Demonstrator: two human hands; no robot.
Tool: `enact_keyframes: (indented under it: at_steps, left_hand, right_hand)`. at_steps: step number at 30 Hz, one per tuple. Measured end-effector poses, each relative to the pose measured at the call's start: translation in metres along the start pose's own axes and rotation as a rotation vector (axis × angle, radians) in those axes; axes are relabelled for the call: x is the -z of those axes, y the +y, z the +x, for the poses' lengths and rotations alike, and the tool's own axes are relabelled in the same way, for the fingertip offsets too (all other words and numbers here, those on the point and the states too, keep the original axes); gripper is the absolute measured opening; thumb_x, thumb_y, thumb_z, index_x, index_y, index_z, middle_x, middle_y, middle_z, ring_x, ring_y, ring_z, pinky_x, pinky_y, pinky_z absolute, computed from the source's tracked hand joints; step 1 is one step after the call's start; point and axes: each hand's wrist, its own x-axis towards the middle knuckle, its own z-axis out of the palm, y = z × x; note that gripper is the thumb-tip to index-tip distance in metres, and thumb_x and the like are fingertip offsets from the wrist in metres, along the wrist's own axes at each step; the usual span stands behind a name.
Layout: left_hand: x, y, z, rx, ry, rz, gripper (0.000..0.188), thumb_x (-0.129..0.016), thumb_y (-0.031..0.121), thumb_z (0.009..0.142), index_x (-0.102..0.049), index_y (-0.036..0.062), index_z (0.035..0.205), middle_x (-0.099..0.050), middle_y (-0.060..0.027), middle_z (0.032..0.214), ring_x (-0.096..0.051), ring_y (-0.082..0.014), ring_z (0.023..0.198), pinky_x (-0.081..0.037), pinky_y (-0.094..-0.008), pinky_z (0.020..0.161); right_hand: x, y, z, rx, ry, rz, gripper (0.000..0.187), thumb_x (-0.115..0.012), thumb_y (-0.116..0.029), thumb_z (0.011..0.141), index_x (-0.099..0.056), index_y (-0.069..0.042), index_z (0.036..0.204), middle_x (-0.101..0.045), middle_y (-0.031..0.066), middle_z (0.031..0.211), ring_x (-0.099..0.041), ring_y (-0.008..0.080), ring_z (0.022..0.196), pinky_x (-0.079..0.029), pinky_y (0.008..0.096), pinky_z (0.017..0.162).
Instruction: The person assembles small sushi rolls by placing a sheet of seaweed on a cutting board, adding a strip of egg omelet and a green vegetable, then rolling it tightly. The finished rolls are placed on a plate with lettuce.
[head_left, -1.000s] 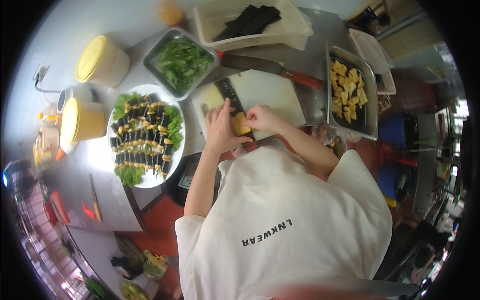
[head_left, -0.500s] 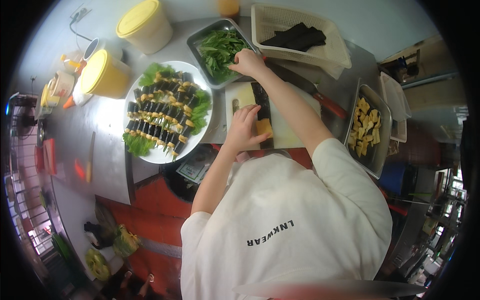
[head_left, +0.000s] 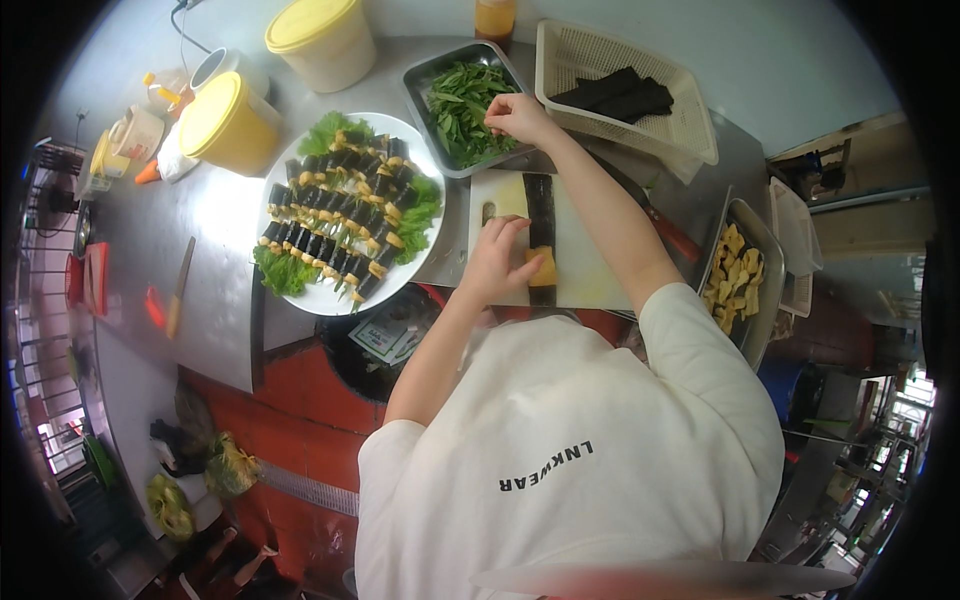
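Note:
A dark seaweed strip (head_left: 540, 205) lies lengthwise on the pale cutting board (head_left: 590, 250). Across its near part rests a flat yellow piece (head_left: 542, 267), perhaps egg or tofu skin. My left hand (head_left: 495, 260) is open over the board's left side, its thumb and fingertips at the strip and the yellow piece. Farther off, my right hand (head_left: 520, 118) reaches over the right edge of a metal tray (head_left: 412, 95) of green leaves (head_left: 468, 105). Its fingers are pinched together among the leaves; what they hold is too small to make out.
Left of the board, a white plate (head_left: 432, 228) bears skewered seaweed rolls and lettuce. A knife (head_left: 672, 235) lies along the board's right side. Behind is a basket (head_left: 690, 130) with dark sheets; at right, a tray (head_left: 765, 290) of yellow pieces. Yellow-lidded tubs (head_left: 325, 55) stand far left.
The whole view has shifted slightly, moving the board and trays rightward in the picture. My left hand has drawn back a little from the strip. My right hand stays at the leaf tray.

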Motion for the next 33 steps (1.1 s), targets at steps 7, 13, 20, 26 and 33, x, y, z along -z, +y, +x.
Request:
enact_keyframes:
  at_steps: [7,13,20,26,33]
  left_hand:
    - [-0.002,-0.004,0.000,0.143,0.160,-0.117,0.032,-0.065,0.011,0.084,-0.056,-0.0027,0.111,-0.060,-0.0144,0.099,-0.060,-0.0283,0.091,-0.048,-0.0341,0.081]
    - [0.000,-0.012,-0.012,0.176,0.475,-0.246,0.030,-0.061,0.002,0.085,-0.053,-0.0031,0.113,-0.056,-0.0132,0.095,-0.059,-0.0206,0.081,-0.048,-0.0313,0.077]
    - [-0.005,0.005,-0.013,-0.244,0.060,0.050,0.017,-0.071,-0.001,0.069,-0.067,0.0030,0.086,-0.064,-0.0058,0.087,-0.060,-0.0249,0.080,-0.049,-0.0352,0.072]
    - [-0.006,-0.003,-0.017,-0.251,-0.041,0.119,0.014,-0.072,-0.001,0.067,-0.070,0.0031,0.080,-0.064,-0.0053,0.086,-0.059,-0.0250,0.078,-0.049,-0.0348,0.071]
    - [0.004,-0.001,-0.013,-0.283,-0.216,0.128,0.022,-0.074,0.009,0.068,-0.069,0.0008,0.088,-0.061,-0.0086,0.093,-0.058,-0.0266,0.085,-0.047,-0.0368,0.077]
  right_hand:
    - [0.003,-0.018,-0.027,0.059,-0.120,0.206,0.009,-0.064,-0.010,0.086,-0.060,-0.002,0.089,-0.064,0.0016,0.079,-0.059,0.0082,0.068,-0.047,0.0231,0.062]
    - [0.012,-0.022,-0.123,0.167,-0.460,-0.147,0.009,-0.064,-0.008,0.082,-0.061,-0.001,0.086,-0.065,0.0061,0.076,-0.059,0.0131,0.069,-0.048,0.0290,0.065]
    - [-0.020,0.021,-0.200,0.243,-0.291,-0.386,0.011,-0.064,-0.006,0.080,-0.061,-0.001,0.089,-0.059,0.0110,0.083,-0.059,0.0222,0.078,-0.047,0.0304,0.069]
    - [-0.027,0.018,-0.236,0.061,0.042,-0.047,0.019,-0.069,-0.008,0.075,-0.062,-0.004,0.092,-0.056,0.0081,0.086,-0.057,0.0251,0.078,-0.049,0.0335,0.072]
    - [-0.031,0.034,-0.284,0.441,-0.001,-0.403,0.019,-0.072,-0.008,0.071,-0.067,-0.008,0.089,-0.056,0.0042,0.085,-0.055,0.0230,0.079,-0.047,0.0342,0.075]
